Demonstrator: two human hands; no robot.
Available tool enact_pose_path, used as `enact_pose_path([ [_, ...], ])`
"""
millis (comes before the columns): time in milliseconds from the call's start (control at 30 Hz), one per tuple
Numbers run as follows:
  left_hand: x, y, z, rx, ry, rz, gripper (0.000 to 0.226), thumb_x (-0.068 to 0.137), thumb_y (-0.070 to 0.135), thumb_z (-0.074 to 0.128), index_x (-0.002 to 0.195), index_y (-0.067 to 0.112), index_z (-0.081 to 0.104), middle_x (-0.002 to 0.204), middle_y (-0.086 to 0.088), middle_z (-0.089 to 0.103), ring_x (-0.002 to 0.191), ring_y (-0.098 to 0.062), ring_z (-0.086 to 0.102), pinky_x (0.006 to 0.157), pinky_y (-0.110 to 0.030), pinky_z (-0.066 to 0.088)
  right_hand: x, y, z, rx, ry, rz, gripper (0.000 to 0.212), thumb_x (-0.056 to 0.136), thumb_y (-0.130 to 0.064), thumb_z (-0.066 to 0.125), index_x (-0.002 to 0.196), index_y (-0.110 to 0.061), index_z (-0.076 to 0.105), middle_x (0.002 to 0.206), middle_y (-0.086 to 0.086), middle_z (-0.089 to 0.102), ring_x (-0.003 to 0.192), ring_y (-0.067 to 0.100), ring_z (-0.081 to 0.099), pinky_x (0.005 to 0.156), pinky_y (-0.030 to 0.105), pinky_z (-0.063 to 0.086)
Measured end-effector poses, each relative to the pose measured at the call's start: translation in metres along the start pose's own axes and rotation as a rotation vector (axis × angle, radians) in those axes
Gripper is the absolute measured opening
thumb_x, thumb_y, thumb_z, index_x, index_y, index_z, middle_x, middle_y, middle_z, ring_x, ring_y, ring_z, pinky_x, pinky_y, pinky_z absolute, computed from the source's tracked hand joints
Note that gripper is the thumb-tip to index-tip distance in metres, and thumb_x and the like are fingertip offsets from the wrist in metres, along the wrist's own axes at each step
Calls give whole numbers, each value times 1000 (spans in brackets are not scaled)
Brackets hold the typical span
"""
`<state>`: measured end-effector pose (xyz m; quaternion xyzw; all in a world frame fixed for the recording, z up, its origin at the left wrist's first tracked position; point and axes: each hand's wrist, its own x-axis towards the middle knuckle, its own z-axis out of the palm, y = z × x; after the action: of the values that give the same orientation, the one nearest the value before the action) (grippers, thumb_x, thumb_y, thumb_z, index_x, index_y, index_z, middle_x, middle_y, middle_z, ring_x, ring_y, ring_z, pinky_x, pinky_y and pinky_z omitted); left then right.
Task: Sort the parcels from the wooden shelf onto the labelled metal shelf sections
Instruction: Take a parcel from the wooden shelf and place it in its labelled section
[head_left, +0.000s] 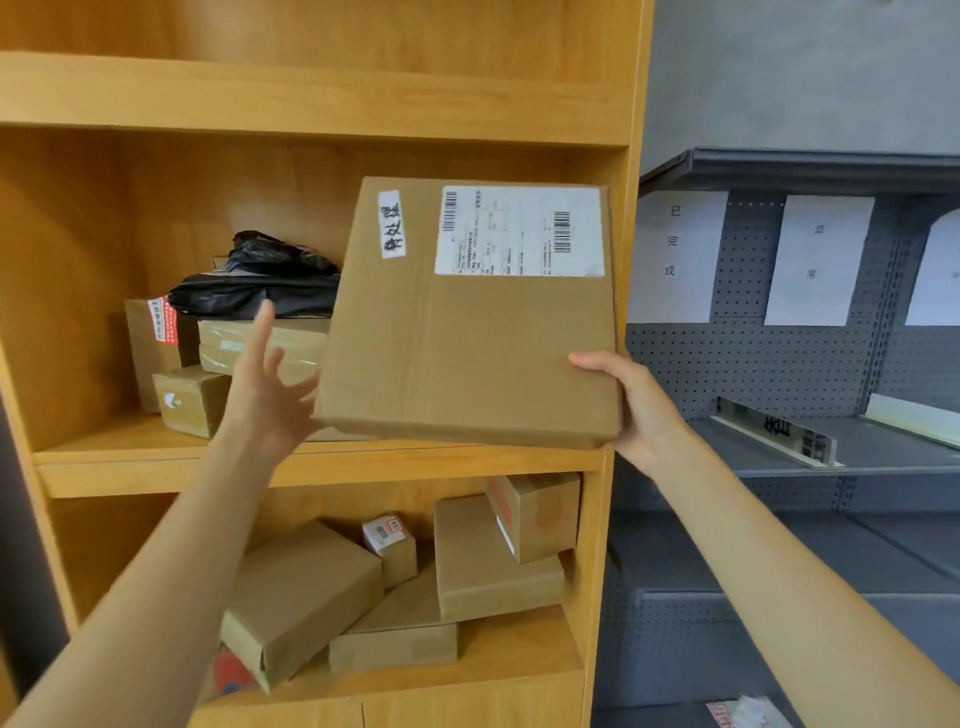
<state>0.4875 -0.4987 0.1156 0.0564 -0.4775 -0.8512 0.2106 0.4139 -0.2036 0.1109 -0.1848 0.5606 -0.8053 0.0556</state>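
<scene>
A large flat cardboard parcel (467, 332) with a white shipping label and a small handwritten sticker is held up, tilted, in front of the wooden shelf (322, 462). My right hand (631, 410) grips its lower right corner, thumb on the front face. My left hand (265, 379) is at the parcel's lower left edge, fingers spread and straight, palm toward the box; whether it touches is unclear. To the right stands the grey metal shelf (883, 452) with white paper labels (675, 254) on its pegboard back.
Behind my left hand the wooden shelf holds black plastic bags (260, 280) on several small brown boxes (192, 400). The lower wooden shelf holds several cardboard parcels (306, 597). Divider strips (779, 434) stand on the metal shelf board. A bagged item (748, 714) lies at the bottom right.
</scene>
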Motion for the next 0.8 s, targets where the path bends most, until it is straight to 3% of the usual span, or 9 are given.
enact_pose_path([
  [67, -7, 5, -4, 221, -121, -34, 84, 73, 69, 53, 143, 23, 38, 129, -8, 59, 101, -29, 63, 80, -47, 48, 0, -1, -2, -50, -44, 17, 74, 63, -23, 77, 132, -21, 51, 112, 5, 66, 102, 21, 62, 71, 33, 53],
  [167, -15, 0, -2, 307, -223, 12, 39, 83, 51, 54, 107, 20, 60, 82, 1, 75, 71, -14, 72, 73, -37, 46, 3, 2, 5, -109, -95, 35, 75, 64, -23, 75, 134, -21, 49, 109, 4, 65, 95, 18, 63, 62, 28, 53],
  [300, -19, -5, -6, 346, -217, 60, 42, 69, 43, 64, 104, 22, 59, 79, 3, 74, 71, -13, 71, 72, -36, 47, 3, 10, 7, -106, -115, 29, 75, 64, -23, 74, 135, -20, 49, 106, 2, 66, 91, 16, 64, 61, 27, 53],
  [400, -21, -7, -7, 307, -189, 71, 35, 75, 42, 66, 103, 21, 59, 86, 0, 72, 81, -17, 67, 74, -36, 48, 2, 18, 6, -79, -99, 9, 75, 63, -25, 71, 134, -22, 49, 112, 4, 65, 97, 18, 63, 63, 29, 53],
  [467, -21, -10, -8, 267, -193, 96, 45, 72, 49, 67, 107, 22, 57, 103, -5, 65, 93, -22, 62, 78, -38, 48, 2, 25, 8, -22, -61, -14, 75, 62, -26, 71, 134, -24, 50, 118, 5, 64, 103, 21, 62, 67, 32, 54],
  [567, -14, -23, -10, 198, -171, 136, 100, 32, 65, 84, 119, 28, 52, 122, -6, 56, 112, -26, 55, 93, -50, 45, 5, 36, 17, 96, -30, -49, 84, 61, -24, 81, 137, -28, 46, 124, 5, 62, 111, 23, 61, 72, 35, 56],
  [633, -9, -35, -2, 145, -197, 111, 128, 23, 65, 86, 138, 32, 40, 132, -6, 52, 117, -28, 53, 94, -54, 44, 10, 41, 25, 152, -37, -76, 103, 57, -26, 86, 146, -32, 33, 131, 4, 58, 115, 22, 59, 89, 43, 53],
  [700, -9, -49, 16, 102, -279, 63, 132, 27, 59, 90, 142, 46, 28, 135, -6, 51, 115, -30, 57, 89, -55, 49, 13, 46, 35, 167, -43, -91, 120, 54, -27, 88, 150, -37, 17, 136, 1, 53, 120, 20, 55, 103, 48, 44],
  [800, -12, -67, 46, 78, -274, 98, 116, 48, 38, 89, 139, 53, 19, 129, 0, 53, 109, -28, 60, 81, -51, 55, 9, 56, 48, 170, -46, -115, 120, 59, -23, 84, 147, -48, 7, 135, -3, 52, 121, 19, 53, 104, 48, 42],
])
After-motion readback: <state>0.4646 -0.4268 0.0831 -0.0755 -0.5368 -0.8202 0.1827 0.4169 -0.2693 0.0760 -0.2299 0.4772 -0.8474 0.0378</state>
